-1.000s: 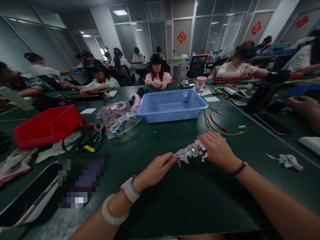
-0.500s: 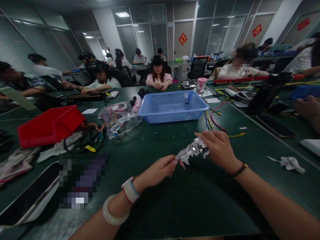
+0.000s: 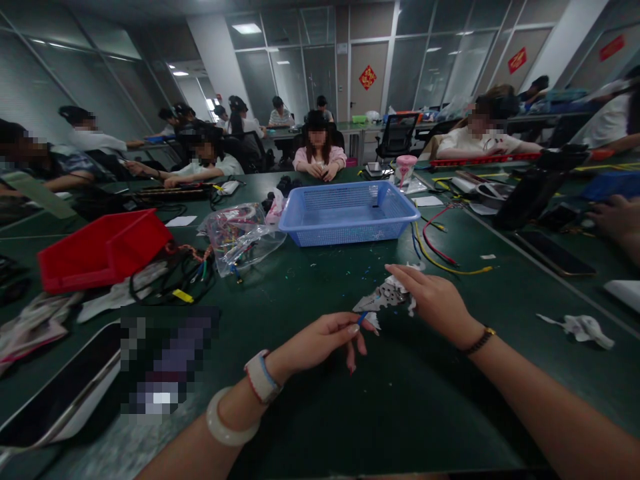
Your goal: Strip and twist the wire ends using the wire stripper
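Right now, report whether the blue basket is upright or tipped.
Upright: the blue basket sits base down, its open top facing up.

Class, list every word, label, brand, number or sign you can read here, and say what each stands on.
None can be read with certainty.
Red diamond sign on the door: gold characters, too blurred to read.
Two red signs farther right: markings too blurred.
Pliers in the right hand: no legible marking.

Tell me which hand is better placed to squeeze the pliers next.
Probably the right hand: it grips the silver pliers, while the left hand pinches a blue wire near their tip.
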A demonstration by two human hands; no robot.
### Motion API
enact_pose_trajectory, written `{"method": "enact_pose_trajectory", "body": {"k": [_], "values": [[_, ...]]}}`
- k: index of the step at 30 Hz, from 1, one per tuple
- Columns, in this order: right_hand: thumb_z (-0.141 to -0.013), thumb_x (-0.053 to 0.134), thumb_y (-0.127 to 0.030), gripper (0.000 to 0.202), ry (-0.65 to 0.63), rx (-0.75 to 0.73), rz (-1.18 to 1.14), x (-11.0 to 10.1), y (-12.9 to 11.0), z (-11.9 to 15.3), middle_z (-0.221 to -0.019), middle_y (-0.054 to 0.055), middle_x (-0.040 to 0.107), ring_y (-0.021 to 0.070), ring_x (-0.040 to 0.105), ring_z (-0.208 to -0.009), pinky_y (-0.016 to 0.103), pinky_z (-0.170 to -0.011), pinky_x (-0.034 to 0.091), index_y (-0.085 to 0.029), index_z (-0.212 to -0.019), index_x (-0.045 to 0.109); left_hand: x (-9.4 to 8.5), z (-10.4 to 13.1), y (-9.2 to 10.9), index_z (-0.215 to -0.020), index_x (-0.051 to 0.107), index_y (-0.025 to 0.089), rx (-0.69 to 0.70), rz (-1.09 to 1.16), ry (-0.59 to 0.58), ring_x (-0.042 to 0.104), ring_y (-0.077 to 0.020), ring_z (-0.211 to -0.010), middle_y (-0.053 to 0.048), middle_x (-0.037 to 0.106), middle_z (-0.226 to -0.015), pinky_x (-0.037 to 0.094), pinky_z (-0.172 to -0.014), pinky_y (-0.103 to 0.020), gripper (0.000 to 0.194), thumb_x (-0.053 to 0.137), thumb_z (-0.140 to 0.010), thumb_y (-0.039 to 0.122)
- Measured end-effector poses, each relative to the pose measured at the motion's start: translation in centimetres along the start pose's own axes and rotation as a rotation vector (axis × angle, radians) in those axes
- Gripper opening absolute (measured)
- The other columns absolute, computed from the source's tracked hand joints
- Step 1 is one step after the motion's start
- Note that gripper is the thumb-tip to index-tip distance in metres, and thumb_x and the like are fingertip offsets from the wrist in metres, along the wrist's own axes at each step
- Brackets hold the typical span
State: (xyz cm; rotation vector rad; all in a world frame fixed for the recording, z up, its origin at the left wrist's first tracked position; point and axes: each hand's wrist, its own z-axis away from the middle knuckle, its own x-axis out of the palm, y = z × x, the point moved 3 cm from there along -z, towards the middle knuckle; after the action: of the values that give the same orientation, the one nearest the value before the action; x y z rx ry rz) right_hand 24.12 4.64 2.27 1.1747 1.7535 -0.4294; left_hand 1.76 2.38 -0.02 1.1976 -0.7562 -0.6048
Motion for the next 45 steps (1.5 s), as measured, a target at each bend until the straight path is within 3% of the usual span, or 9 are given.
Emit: {"method": "enact_pose_trajectory", "body": {"k": [8, 13, 19, 25, 30, 35, 45], "values": [[-0.077, 0.044, 0.002, 0.062, -0.077, 0.021, 0.005, -0.1, -0.4, -0.3, -0.141, 0.011, 0.049, 0.0158, 0.066, -0.074, 0.030, -0.064, 0.053, -0.014, -0.137, 0.045, -0.1, -0.1, 0.0, -0.108, 0.062, 0.013, 0.012, 0.013, 0.051, 0.067, -0.0132, -0.069, -0.004, 0.065, -0.085, 0.048, -0.068, -0.025, 0.028, 0.057, -0.090, 0.034], [-0.072, 0.042, 0.004, 0.074, -0.134, 0.059, -0.065, 0.1, -0.5, -0.3, -0.144, 0.011, 0.046, 0.0197, 0.067, -0.091, 0.030, -0.068, 0.055, -0.015, -0.143, 0.035, -0.1, 0.0, 0.1, -0.103, 0.064, 0.012, 0.021, 0.009, 0.089, 0.067, -0.0136, -0.069, -0.003, 0.064, -0.080, 0.050, -0.069, -0.027, 0.028, 0.061, -0.087, 0.035], [-0.068, 0.043, 0.002, 0.076, -0.127, 0.091, -0.164, 0.3, -0.6, -0.2, -0.147, 0.010, 0.042, 0.0246, 0.063, -0.107, 0.036, -0.079, 0.056, -0.017, -0.141, 0.037, 0.1, 0.0, 0.1, -0.106, 0.065, 0.012, 0.029, -0.024, 0.117, 0.067, -0.0157, -0.075, -0.004, 0.067, -0.081, 0.051, -0.074, -0.030, 0.033, 0.063, -0.085, 0.037], [-0.065, 0.042, 0.001, 0.083, -0.146, 0.142, -0.196, 0.2, -1.1, -0.1, -0.151, 0.011, 0.035, 0.0264, 0.060, -0.111, 0.037, -0.076, 0.058, -0.019, -0.144, 0.031, 0.5, 0.1, 0.3, -0.105, 0.068, 0.011, 0.061, -0.134, 0.193, 0.068, -0.0176, -0.080, -0.005, 0.068, -0.084, 0.053, -0.078, -0.032, 0.032, 0.062, -0.085, 0.035], [-0.060, 0.041, 0.001, 0.091, -0.132, 0.068, -0.267, 0.2, -2.0, -0.4, -0.153, 0.015, 0.029, 0.0280, 0.050, -0.124, 0.042, -0.094, 0.051, -0.014, -0.148, 0.021, 0.5, 0.2, 0.3, -0.105, 0.070, 0.011, 0.081, -0.225, 0.242, 0.068, -0.0171, -0.075, -0.005, 0.069, -0.081, 0.054, -0.075, -0.031, 0.031, 0.063, -0.084, 0.033], [-0.063, 0.040, 0.003, 0.084, -0.078, 0.011, -0.247, 0.6, -2.0, -0.5, -0.148, 0.018, 0.034, 0.0285, 0.039, -0.133, 0.046, -0.107, 0.039, -0.010, -0.144, 0.026, 0.3, 0.2, -0.1, -0.104, 0.070, 0.013, 0.054, -0.266, 0.248, 0.065, -0.0135, -0.067, -0.004, 0.068, -0.078, 0.052, -0.067, -0.026, 0.029, 0.060, -0.086, 0.033], [-0.074, 0.042, 0.001, 0.056, -0.057, 0.011, -0.061, 0.6, -2.2, -0.5, -0.127, 0.017, 0.055, 0.0258, 0.055, -0.106, 0.041, -0.092, 0.045, -0.007, -0.129, 0.046, 0.0, 0.2, -0.1, -0.110, 0.069, 0.014, 0.059, -0.263, 0.248, 0.064, -0.0127, -0.066, -0.004, 0.066, -0.080, 0.052, -0.064, -0.025, 0.031, 0.059, -0.087, 0.031]]}}
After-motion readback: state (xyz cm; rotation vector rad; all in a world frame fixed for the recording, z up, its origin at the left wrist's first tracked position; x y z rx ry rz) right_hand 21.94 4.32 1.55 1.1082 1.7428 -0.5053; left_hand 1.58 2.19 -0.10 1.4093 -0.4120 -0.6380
